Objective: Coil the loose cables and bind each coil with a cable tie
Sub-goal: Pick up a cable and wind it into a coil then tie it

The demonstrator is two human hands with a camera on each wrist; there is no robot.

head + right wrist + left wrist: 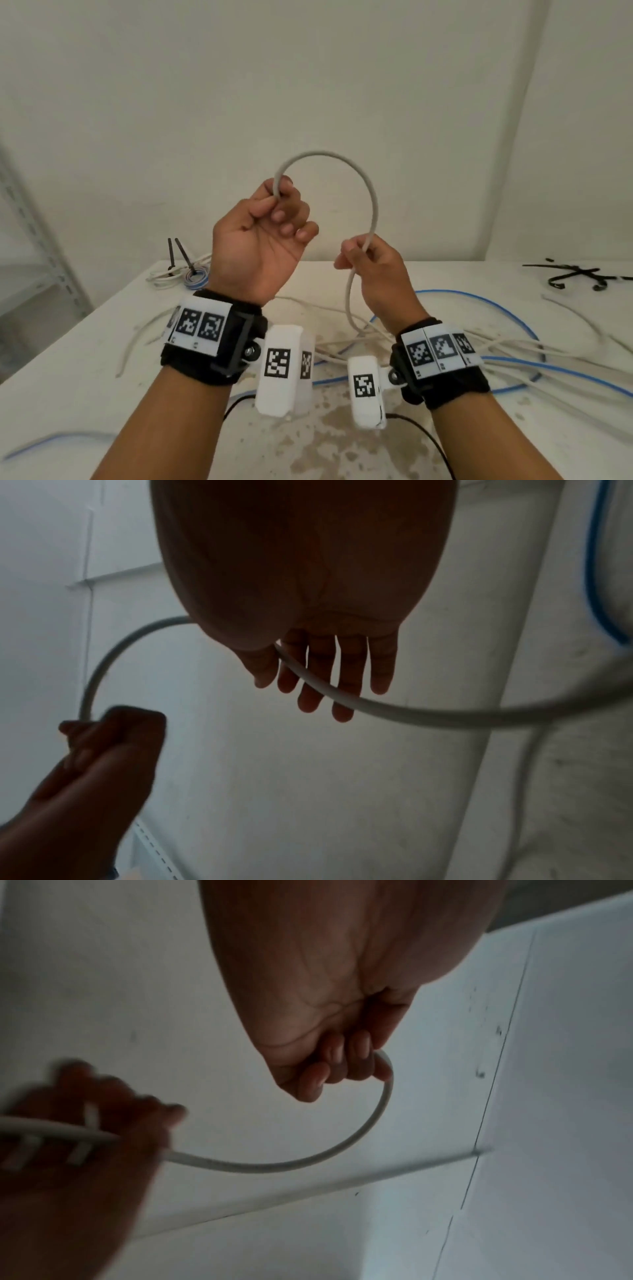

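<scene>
A grey cable (342, 161) arches in the air between both hands above the white table (85, 359). My left hand (279, 197) is raised, palm toward me, and pinches one end of the arch; in the left wrist view its fingers (342, 1066) curl round the cable (342, 1146). My right hand (359, 245) is lower and to the right. It holds the cable between thumb and forefinger, with the other fingers (342, 696) nearly straight behind the cable (411, 712). Below the right hand the cable drops to the loose pile on the table.
Loose white cables (496, 346) and a blue cable (479, 298) sprawl over the table's middle and right. Bound coils (191, 274) with black ties lie at the back left. Spare black cable ties (579, 275) lie at the back right. A metal shelf (30, 222) stands at the left.
</scene>
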